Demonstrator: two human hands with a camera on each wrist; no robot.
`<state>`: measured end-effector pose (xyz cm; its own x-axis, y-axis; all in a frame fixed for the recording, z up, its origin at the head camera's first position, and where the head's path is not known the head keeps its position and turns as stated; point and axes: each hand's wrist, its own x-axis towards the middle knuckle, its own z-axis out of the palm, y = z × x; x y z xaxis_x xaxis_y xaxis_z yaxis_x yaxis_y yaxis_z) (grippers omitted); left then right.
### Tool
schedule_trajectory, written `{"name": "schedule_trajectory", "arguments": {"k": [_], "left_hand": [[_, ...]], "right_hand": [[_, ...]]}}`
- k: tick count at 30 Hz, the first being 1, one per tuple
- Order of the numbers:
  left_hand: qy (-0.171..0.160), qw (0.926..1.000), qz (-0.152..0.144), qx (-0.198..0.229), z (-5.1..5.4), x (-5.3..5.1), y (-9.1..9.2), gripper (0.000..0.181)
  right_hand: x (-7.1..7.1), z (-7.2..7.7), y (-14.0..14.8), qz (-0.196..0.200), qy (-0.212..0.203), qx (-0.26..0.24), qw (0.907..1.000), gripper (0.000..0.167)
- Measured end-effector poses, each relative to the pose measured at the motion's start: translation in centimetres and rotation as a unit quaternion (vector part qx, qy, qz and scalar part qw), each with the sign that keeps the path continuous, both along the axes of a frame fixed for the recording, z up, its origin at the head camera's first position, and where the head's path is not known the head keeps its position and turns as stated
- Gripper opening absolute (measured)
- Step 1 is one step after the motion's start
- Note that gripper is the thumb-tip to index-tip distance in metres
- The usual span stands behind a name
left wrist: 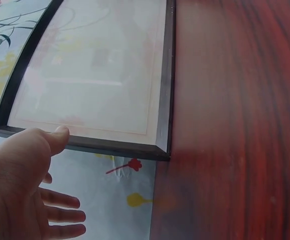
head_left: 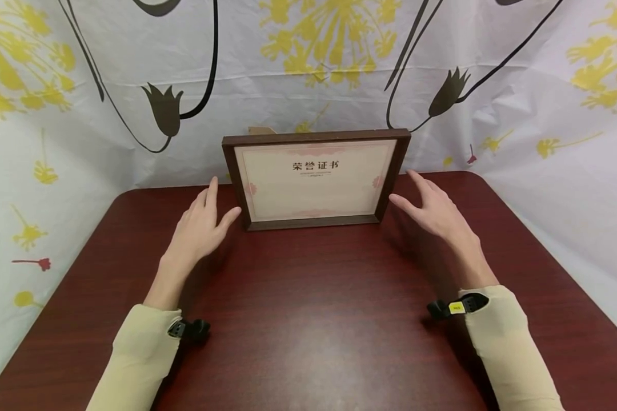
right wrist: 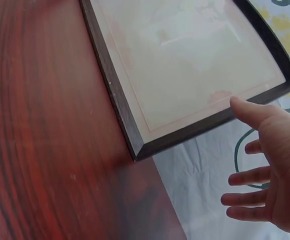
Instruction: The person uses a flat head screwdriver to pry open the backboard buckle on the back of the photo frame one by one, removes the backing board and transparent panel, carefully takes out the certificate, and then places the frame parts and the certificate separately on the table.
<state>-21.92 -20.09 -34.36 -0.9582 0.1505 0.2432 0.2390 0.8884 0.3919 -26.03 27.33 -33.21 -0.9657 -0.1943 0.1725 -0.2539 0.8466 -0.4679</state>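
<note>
Seeing pale sleeves (head_left: 509, 342) nearest, we've L hand (head_left: 196, 225) & R hand (head_left: 438, 212) past them, fingers loosely spread, gripping nada, just beside opp. sides of framed cert. (head_left: 316, 191), standing nr far edge of table (head_left: 308, 308), w/ floral cloth (head_left: 288, 97) behind.

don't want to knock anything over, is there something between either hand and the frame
Nothing visible stands in the way: the left hand is beside one side edge of the frame, the right hand beside the other, with no object between. Whether either hand touches it, I can't tell.
</note>
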Motion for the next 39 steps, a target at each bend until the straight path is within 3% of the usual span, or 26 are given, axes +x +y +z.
{"name": "schedule_trajectory", "arguments": {"k": [18,28,33,39], "left_hand": [[-0.028,0.9965,-0.019,0.077,0.9,-1.3,1.6,0.08],[-0.01,0.9914,-0.049,0.121,1.1,-1.6,2.2,0.066],[0.015,0.9892,-0.058,0.134,1.1,-1.6,2.3,0.058],[0.014,0.9868,-0.057,0.151,0.9,-1.7,2.2,0.055]], "right_hand": [[-1.2,0.3,-2.3,0.021,0.068,-0.049,0.9963,0.078],[-1.4,-0.1,-3.0,0.056,0.096,-0.055,0.9923,0.045],[-1.3,-0.1,-3.1,0.056,0.089,-0.062,0.9925,0.029],[-0.9,0.1,-3.0,0.054,0.068,-0.079,0.9931,0.013]]}}
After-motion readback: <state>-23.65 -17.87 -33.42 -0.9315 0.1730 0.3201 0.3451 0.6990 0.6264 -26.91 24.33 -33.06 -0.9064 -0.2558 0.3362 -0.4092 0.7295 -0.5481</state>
